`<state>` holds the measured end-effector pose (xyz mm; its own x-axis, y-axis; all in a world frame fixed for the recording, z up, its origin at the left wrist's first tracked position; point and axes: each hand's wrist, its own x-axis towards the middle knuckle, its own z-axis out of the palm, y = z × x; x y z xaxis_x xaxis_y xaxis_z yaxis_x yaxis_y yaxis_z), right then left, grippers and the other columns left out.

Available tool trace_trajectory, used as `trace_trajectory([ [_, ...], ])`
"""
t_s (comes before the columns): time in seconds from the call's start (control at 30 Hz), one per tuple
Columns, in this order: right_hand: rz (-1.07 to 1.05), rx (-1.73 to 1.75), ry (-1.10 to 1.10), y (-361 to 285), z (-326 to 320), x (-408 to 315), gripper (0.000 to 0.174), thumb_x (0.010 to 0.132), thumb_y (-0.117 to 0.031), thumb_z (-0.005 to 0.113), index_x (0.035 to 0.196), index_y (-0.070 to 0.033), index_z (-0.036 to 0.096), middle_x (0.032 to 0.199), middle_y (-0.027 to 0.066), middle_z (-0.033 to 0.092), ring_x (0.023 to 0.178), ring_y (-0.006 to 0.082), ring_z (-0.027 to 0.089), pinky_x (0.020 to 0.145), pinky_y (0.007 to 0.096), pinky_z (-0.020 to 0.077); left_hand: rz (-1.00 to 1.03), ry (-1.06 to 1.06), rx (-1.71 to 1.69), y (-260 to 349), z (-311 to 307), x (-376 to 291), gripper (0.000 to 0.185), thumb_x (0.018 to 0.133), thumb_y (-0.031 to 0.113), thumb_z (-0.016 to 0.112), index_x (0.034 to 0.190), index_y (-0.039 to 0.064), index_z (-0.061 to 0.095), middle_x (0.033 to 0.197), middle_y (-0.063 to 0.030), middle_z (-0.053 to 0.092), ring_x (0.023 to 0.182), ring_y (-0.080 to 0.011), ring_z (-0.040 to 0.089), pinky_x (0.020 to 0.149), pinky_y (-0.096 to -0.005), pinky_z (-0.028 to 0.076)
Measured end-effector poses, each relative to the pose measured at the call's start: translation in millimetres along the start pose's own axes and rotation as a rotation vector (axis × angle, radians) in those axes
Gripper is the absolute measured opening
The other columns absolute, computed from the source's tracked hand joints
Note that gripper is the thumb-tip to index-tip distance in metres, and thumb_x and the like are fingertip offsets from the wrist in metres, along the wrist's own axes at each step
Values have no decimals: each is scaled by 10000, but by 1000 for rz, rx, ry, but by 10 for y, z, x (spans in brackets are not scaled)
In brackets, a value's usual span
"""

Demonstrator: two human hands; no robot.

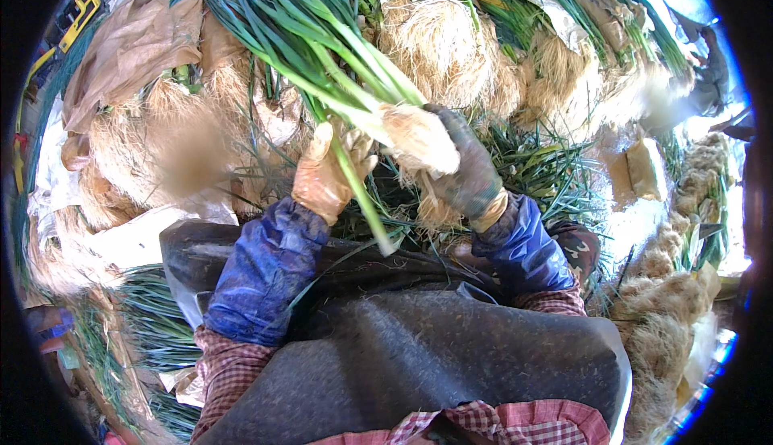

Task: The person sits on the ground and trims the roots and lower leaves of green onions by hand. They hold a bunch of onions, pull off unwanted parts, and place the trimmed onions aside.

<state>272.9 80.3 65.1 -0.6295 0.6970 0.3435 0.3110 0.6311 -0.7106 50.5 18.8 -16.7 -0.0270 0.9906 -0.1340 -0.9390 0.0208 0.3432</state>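
Note:
My right hand (465, 167), in a dark, soiled glove, grips a bunch of green onions (356, 95) at the root end. The pale, fibrous roots point towards me, and the long green leaves spread away to the upper left. My left hand (335, 167), in an orange-tan glove, is just left of the roots, palm partly up, with a single green stalk (362, 197) lying across its fingers. The stalk's pale end hangs over the dark apron (386, 348) on my lap. Whether my left fingers also touch the bunch is hard to tell.
Large bundles of rooted onions (438, 40) lie ahead, some under brown wrapping (136, 53). Loose leaves and trimmings (543, 167) cover the ground before me. More bundles stand at the left, and a row of root ends (655, 324) runs down the right side.

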Motion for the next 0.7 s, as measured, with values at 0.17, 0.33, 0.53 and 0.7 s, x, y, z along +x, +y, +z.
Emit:
trace_trajectory([
  [0.17, -229, -453, -137, -403, 103, 23, 1071, 587, -261, 842, 1494, -73, 305, 1404, 240, 428, 1069, 392, 626, 890, 409, 563, -59, -102, -163, -194, 245, 127, 569, 918, 497, 604, 1277, 57, 569, 1178, -109, 663, 1074, -257, 632, 955, -419, 518],
  [0.33, -206, -424, -140, -353, -77, 186, 1049, 724, -435, 800, 1527, -85, 224, 1517, 290, 280, 1179, 403, 569, 826, 425, 577, -36, -185, -90, 15, 651, 254, 454, 926, 364, 604, 1221, 19, 587, 1139, -130, 679, 1040, -273, 658, 933, -449, 541],
  [0.53, 139, 1316, -91, -37, -52, 47, 879, 881, -397, 696, 1531, -35, 228, 1487, 150, 419, 1361, 279, 415, 1129, 417, 345, 118, -294, -59, 251, 951, 374, 575, 873, 363, 630, 1274, -32, 510, 1238, -243, 591, 1100, -352, 605, 899, -530, 551],
  [0.7, 412, 932, -320, 9, -17, -443, 612, 855, -386, 744, 1237, 65, 584, 1163, 217, 653, 1030, 239, 655, 909, 343, 524, 201, -57, 366, 623, 723, 418, 591, 893, 371, 609, 1317, -14, 464, 1140, -222, 594, 1033, -343, 617, 894, -516, 552],
])
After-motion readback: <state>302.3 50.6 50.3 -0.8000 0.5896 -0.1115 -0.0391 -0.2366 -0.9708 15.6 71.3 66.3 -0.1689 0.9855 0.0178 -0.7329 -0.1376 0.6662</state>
